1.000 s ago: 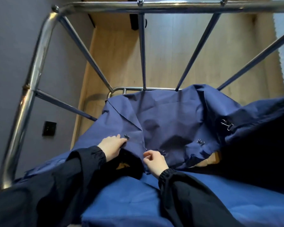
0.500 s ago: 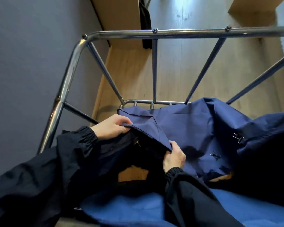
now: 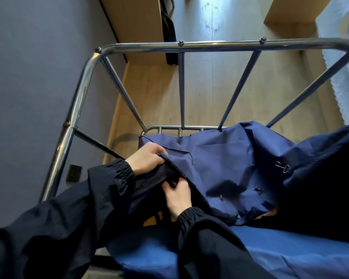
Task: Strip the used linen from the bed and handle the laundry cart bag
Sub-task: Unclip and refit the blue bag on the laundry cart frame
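Note:
A dark blue laundry bag [image 3: 226,158] lies crumpled low inside a chrome-tube cart frame [image 3: 181,45]. My left hand [image 3: 147,158] grips the bag's folded edge at the left and lifts it. Just below, my right hand [image 3: 177,196] reaches under that fold, its fingers curled on a dark strap or edge of the bag. Small metal clips [image 3: 281,167] hang on the fabric to the right. Both arms wear black sleeves. The bag's inside under the fold is dark and hidden.
A grey wall [image 3: 38,77] with a black socket [image 3: 74,173] runs close on the left. Light wooden floor [image 3: 210,93] shows through the cart bars. White bedding [image 3: 343,67] hangs at the far right. A wooden cabinet [image 3: 137,27] stands at the back.
My right hand has slid from the outside of the fold to underneath it. My left hand still holds the edge up. The view has tilted upward, showing more floor.

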